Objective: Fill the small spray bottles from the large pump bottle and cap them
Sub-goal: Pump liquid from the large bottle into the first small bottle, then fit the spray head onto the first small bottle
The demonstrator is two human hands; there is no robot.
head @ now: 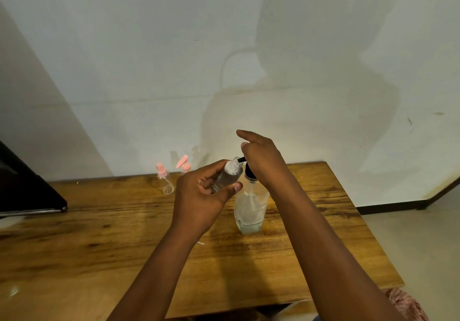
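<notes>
Wooden table (99, 233), mid-frame: pump bottle (251, 208) upright under the right hand (261, 161), seemingly pressing its head. Left hand (201, 196) clamps the small bottle (227, 175), tilted, mouth at the spout.

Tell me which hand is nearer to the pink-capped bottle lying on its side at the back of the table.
Left. The left hand, gripping a small bottle, sits just right of the lying bottle. The right hand is farther right, on the pump bottle.
</notes>
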